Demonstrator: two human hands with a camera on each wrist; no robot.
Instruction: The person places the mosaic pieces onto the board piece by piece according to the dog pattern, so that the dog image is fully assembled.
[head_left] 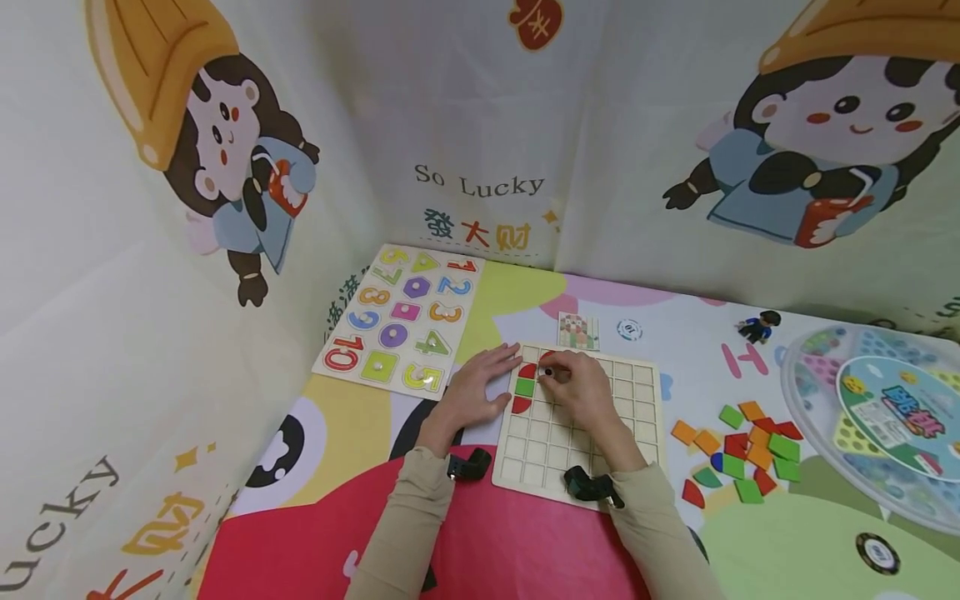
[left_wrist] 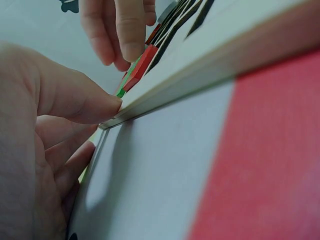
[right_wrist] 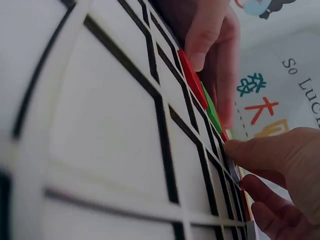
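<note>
A square wooden grid board (head_left: 536, 462) lies on the table between the hands. Its left column holds a red curved-edge piece (head_left: 528, 371), a green square (head_left: 524, 387) and another red curved-edge piece (head_left: 521, 405). The left hand (head_left: 477, 387) rests at the board's left side with fingers extended; in the left wrist view its thumb (left_wrist: 102, 106) touches the edge. Over the upper cells, the right hand (head_left: 581, 392) has thumb and forefinger bent together at a red piece (head_left: 548, 357), mostly covered by the fingers.
Loose orange, green, red and blue pieces (head_left: 760, 457) lie right of the board. Further right is a round clear game box (head_left: 817, 442). A number puzzle board (head_left: 352, 323) sits at upper left. A small figure (head_left: 759, 327), a card (head_left: 578, 331) and round chips (head_left: 630, 330) lie around.
</note>
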